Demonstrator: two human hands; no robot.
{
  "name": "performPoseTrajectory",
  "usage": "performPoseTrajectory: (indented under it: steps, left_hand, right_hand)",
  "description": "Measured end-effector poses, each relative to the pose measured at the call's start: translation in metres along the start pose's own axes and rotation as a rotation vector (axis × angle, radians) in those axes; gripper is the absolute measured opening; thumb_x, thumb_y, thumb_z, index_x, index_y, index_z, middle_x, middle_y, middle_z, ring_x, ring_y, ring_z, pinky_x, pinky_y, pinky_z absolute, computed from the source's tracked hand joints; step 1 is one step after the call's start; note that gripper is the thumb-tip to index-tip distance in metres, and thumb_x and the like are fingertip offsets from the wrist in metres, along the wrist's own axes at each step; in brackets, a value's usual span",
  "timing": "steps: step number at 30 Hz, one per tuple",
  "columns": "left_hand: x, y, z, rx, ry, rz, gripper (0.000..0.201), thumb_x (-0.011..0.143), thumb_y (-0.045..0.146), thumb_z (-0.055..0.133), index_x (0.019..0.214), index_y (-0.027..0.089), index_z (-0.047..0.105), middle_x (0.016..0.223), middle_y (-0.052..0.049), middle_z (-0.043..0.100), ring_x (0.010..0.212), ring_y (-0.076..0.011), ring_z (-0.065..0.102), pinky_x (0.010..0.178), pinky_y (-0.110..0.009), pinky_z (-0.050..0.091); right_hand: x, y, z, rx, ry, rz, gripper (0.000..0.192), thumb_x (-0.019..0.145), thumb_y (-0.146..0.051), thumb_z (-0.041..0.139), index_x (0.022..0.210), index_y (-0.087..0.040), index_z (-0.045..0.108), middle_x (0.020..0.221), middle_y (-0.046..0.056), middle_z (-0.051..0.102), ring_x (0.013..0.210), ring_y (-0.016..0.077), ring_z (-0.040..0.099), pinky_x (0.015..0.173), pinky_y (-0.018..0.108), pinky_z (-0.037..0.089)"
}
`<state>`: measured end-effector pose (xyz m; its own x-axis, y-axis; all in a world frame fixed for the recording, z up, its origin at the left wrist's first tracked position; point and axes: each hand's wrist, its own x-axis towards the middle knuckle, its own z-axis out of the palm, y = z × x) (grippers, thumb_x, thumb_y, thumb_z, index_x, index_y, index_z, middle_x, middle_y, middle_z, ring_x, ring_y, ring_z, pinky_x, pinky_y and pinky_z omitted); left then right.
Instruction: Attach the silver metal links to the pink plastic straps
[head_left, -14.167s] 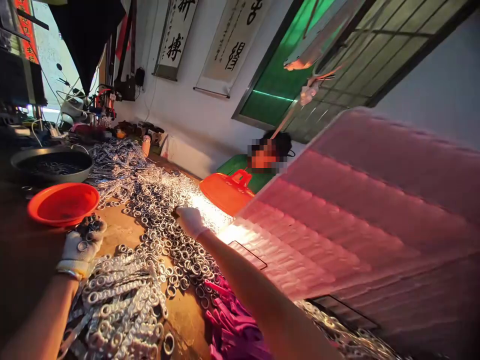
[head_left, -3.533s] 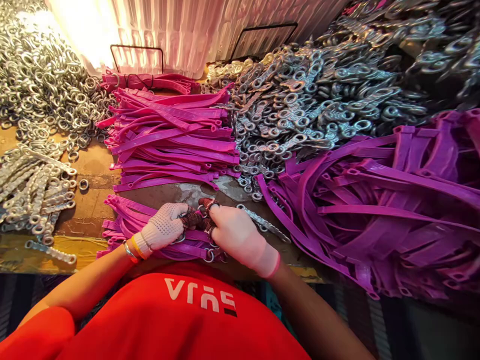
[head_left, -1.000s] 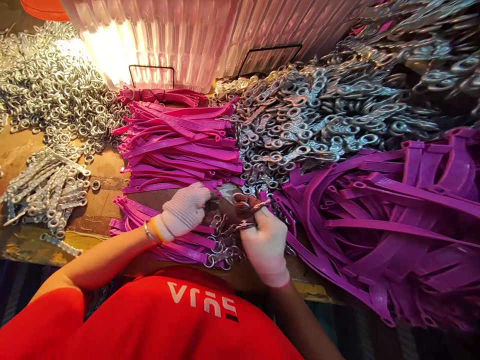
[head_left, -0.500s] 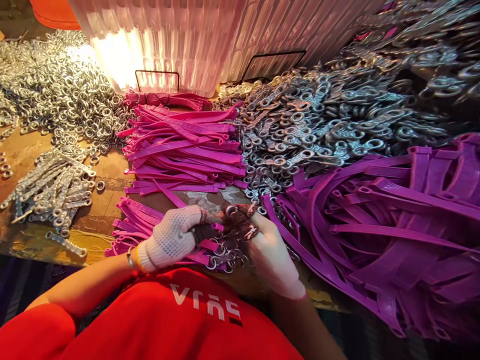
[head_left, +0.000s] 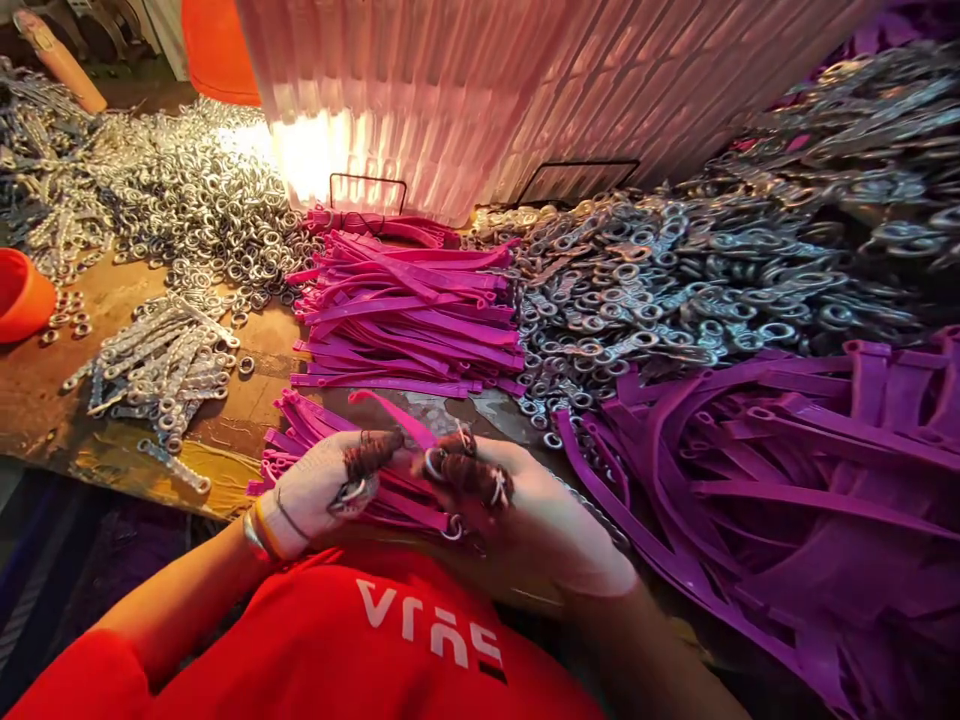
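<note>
- Hands first, head view, lower centre of the frame: the left hand [head_left: 319, 487] in a knitted white glove is pinched around a small metal ring [head_left: 350, 491] and the end of a pink strap [head_left: 395, 415]; the right hand [head_left: 517, 505], also gloved, is closed on another ring [head_left: 435, 464] at the same strap.
- Judged from that grip, the fitting goes best with the strap end held steady by one hand while the other lines up the ring squarely, close to the fingertips.
- Glove fingertips are stained dark brown; the knit looks grippy.
- Straps are flat, flexible plastic, glossy, with moulded ends; a neat pink stack [head_left: 409, 315] lies mid-frame, a looser purple heap [head_left: 765, 470] at right.
- Rings [head_left: 217, 215] at upper left are bright, round, hard; linked metal pieces [head_left: 161, 365] lie left of centre on the worn bench [head_left: 45, 410].
- Ribbed translucent bin [head_left: 480, 90] stands at the top.
</note>
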<state>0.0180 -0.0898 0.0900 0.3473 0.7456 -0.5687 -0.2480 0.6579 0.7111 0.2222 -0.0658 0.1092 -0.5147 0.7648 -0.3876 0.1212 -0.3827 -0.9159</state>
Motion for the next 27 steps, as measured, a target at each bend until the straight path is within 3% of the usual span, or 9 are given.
performPoseTrajectory:
  steps: [4,9,13,17,21,27]
  left_hand:
    - [0.020,0.002,-0.017,-0.269,-0.013,-0.005,0.036,0.076,0.047,0.075,0.075,0.016,0.056,0.043,0.009,0.034,0.034,-0.0023,0.016,0.034,-0.017,0.008]
    - [0.024,0.019,-0.021,-0.328,-0.059,0.027,0.029,0.079,0.041,0.073,0.081,0.016,0.059,0.044,0.010,0.035,0.034,-0.0020,0.014,0.033,-0.015,0.008]
    - [0.017,0.021,-0.013,-0.197,-0.087,0.044,0.028,0.083,0.042,0.070,0.083,0.016,0.060,0.042,0.010,0.032,0.032,-0.0029,0.017,0.032,-0.017,0.010]
    - [0.015,0.013,-0.003,0.004,-0.100,0.104,0.034,0.089,0.049,0.061,0.078,0.017,0.056,0.047,0.007,0.039,0.034,-0.0043,0.025,0.033,-0.019,0.014]
    - [0.013,0.014,0.003,0.150,-0.025,0.138,0.039,0.085,0.051,0.066,0.075,0.016,0.052,0.058,0.006,0.044,0.043,-0.0035,0.035,0.040,-0.017,0.025]
    - [0.011,0.023,0.002,0.435,-0.038,0.060,0.042,0.082,0.055,0.067,0.077,0.015,0.057,0.055,0.005,0.049,0.042,-0.0049,0.039,0.040,-0.017,0.026]
  right_hand:
    - [-0.018,0.002,0.011,-0.339,-0.079,-0.181,0.027,0.092,-0.041,0.057,0.080,-0.020,0.068,0.073,0.002,0.065,0.070,0.0164,0.058,0.064,0.027,0.051]
    - [-0.026,0.019,0.024,-0.696,-0.040,-0.338,0.020,0.091,-0.020,0.052,0.093,-0.022,0.072,0.098,0.008,0.071,0.088,0.0204,0.064,0.079,0.032,0.054]
    - [-0.022,0.014,0.018,-0.783,0.178,-0.476,0.029,0.087,-0.014,0.052,0.109,-0.020,0.069,0.123,0.012,0.065,0.110,0.0229,0.062,0.093,0.036,0.052]
    - [-0.004,0.004,0.010,-0.919,0.301,-0.455,0.044,0.080,-0.006,0.045,0.115,-0.021,0.067,0.105,0.007,0.071,0.098,0.0215,0.065,0.086,0.033,0.051]
    - [0.009,-0.003,0.013,-1.222,0.332,-0.352,0.030,0.077,-0.007,0.047,0.094,-0.017,0.069,0.091,0.009,0.070,0.084,0.0217,0.062,0.073,0.030,0.045]
    - [0.006,-0.017,0.026,-1.566,0.139,-0.207,0.017,0.083,-0.011,0.053,0.077,-0.016,0.068,0.079,0.015,0.066,0.070,0.0223,0.057,0.058,0.034,0.028]
